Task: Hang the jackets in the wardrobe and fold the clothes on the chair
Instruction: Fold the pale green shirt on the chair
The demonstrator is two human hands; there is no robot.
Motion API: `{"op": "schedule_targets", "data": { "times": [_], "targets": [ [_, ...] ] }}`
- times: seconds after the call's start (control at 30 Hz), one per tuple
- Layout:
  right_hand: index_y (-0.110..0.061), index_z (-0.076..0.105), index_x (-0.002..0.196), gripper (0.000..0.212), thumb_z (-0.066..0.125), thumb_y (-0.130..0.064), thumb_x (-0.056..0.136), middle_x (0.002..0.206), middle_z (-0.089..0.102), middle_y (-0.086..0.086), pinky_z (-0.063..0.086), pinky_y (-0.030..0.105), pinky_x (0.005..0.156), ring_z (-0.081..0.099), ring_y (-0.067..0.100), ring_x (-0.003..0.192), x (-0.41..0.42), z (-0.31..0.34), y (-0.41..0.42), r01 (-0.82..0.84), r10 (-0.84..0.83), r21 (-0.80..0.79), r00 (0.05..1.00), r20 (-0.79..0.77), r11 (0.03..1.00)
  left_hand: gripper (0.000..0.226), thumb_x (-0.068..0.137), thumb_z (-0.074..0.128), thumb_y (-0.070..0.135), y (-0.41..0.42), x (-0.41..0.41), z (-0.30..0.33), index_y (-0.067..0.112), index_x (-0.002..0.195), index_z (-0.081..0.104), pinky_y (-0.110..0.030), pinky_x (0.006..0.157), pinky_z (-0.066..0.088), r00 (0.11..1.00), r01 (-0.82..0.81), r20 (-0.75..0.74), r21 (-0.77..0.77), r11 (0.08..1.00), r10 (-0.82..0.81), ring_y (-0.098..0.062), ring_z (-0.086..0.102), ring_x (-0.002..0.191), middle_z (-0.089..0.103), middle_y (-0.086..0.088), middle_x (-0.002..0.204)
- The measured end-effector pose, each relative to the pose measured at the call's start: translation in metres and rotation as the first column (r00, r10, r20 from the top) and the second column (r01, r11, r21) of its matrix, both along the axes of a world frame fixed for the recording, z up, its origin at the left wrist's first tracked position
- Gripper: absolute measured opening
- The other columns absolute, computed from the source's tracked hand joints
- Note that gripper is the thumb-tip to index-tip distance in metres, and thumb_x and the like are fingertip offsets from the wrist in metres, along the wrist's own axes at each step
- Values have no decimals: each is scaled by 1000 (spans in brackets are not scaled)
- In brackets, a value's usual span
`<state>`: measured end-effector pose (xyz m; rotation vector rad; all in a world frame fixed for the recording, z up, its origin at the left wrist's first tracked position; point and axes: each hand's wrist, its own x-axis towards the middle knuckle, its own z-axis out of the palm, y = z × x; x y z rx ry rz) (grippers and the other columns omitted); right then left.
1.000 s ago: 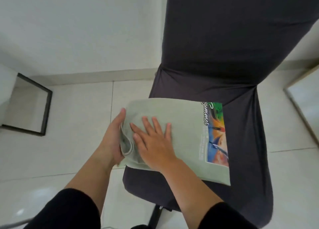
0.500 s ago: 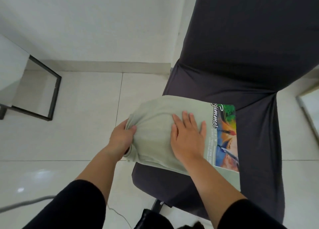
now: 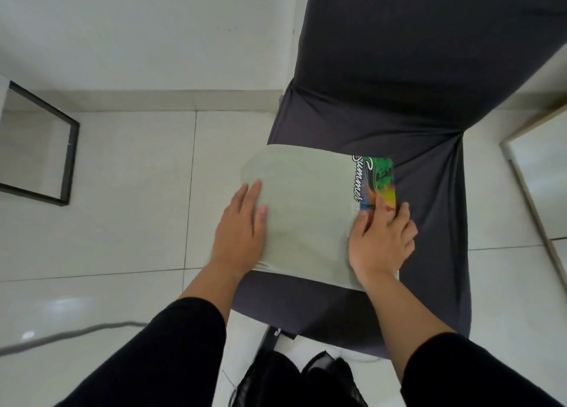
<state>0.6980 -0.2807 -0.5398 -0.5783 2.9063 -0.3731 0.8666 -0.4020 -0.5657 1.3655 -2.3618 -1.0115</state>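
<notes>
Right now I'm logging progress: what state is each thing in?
Shirt: folded, flat on the chair seat, print showing.
Chair: upright, dark cover on.
Left hand: open, flat on the shirt.
Right hand: open, pressing the shirt's print edge.

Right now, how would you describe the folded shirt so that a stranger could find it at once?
Find the dark grey fabric-covered chair against the white wall. On its seat lies a pale green folded T-shirt, with the left hand and the right hand pressed flat on it. Its colourful print with the word "Summer" along the right edge marks it.
</notes>
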Motion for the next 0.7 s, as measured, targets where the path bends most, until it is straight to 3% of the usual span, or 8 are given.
{"op": "schedule_targets", "data": {
  "times": [0.13, 0.2, 0.27, 0.37, 0.47, 0.53, 0.6, 0.7],
  "targets": [
    [-11, 41, 137, 57, 60, -31, 87, 132, 52, 15, 37, 47, 97, 48, 36, 119, -24, 17, -8, 292, -247, -171, 938, 244, 941, 48, 96, 29, 37, 17, -8, 2, 24, 140, 41, -47, 97, 37, 958, -104, 229, -283, 953, 173, -33, 46, 115, 44, -9, 137],
    [-2, 61, 108, 43, 72, -32, 80, 105, 64, 17, 48, 38, 83, 63, 30, 91, -39, 33, -14, 510, -297, -256, 766, 570, 822, 48, 95, 39, 23, 29, -27, 24, 30, 142, 32, -43, 94, 32, 902, -237, 331, -151, 960, 275, -30, 37, 113, 34, -5, 136],
    [-1, 63, 76, 23, 78, -19, 77, 76, 61, 14, 49, 25, 59, 60, 18, 58, -44, 54, -20, 574, -190, -311, 649, 737, 758, 62, 88, 47, 11, 42, -49, 48, 32, 142, 25, -39, 98, 28, 866, -390, 366, 67, 919, 340, -28, 30, 119, 24, -3, 138],
    [-1, 65, 92, 7, 64, -5, 86, 68, 55, 8, 42, 18, 47, 52, 15, 54, -31, 95, -35, 386, 29, -418, 705, 708, 822, 64, 85, 52, 24, 49, -73, 70, 31, 143, 26, -37, 108, 23, 859, -510, 301, 448, 734, 413, -31, 28, 128, 21, -5, 143],
    [-17, 68, 95, 10, 63, -15, 87, 86, 65, 6, 47, 28, 70, 59, 21, 79, -1, 144, -51, -17, 303, -468, 783, 543, 883, 73, 69, 58, 43, 38, -83, 86, 22, 137, 42, -43, 103, 40, 807, -409, 172, 853, 324, 565, -31, 47, 122, 41, -8, 141],
    [-30, 68, 97, 14, 61, -26, 86, 96, 66, -4, 44, 39, 88, 56, 19, 92, 19, 171, -53, -353, 459, -316, 800, 386, 881, 60, 71, 56, 41, 30, -72, 96, 12, 124, 56, -38, 81, 51, 785, -270, 95, 942, 200, 612, -27, 59, 99, 60, -5, 114],
    [-34, 65, 85, 11, 56, -27, 88, 89, 62, -10, 38, 44, 92, 50, 17, 89, 34, 206, -50, -504, 562, -251, 764, 316, 826, 35, 83, 48, 39, 25, -65, 132, 10, 95, 64, -34, 68, 49, 721, -160, 19, 977, 139, 693, -24, 59, 77, 62, -7, 86],
    [-28, 60, 70, 17, 58, -27, 86, 73, 61, -10, 41, 49, 91, 57, 18, 84, 33, 250, -36, -568, 637, -291, 714, 290, 770, 33, 95, 34, 38, 8, -69, 158, 13, 93, 55, -39, 79, 44, 630, -51, -17, 997, 63, 776, -24, 54, 76, 55, -10, 88]
  ]
}}
